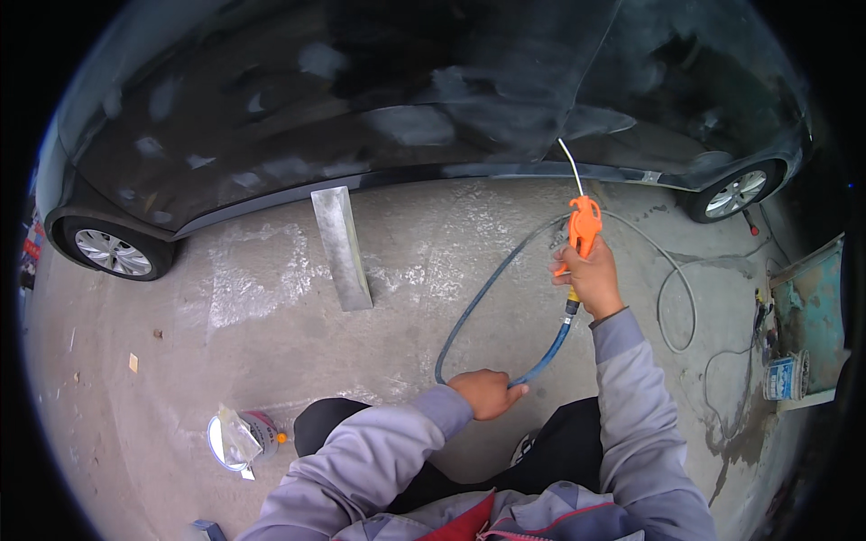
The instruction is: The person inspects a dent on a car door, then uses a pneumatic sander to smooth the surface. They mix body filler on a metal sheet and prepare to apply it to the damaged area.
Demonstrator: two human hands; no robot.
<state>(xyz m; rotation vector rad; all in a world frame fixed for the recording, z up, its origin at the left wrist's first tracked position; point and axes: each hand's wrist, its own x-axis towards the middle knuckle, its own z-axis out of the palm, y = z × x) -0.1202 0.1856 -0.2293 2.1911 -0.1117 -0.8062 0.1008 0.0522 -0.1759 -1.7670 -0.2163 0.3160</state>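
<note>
2 hands (489,395) (596,279) hold an orange blowgun (585,224) and, apparently, blue hose (549,354).

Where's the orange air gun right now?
In the head view, the orange air gun is right of centre, gripped in the right hand, its thin pale nozzle pointing toward the dark car.

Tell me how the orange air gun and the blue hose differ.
The orange air gun is short and rigid, whereas the blue hose is long and bends in a loop. The right hand grips the orange air gun; the left hand holds the blue hose. Both are in hand, joined through a fitting.
</note>
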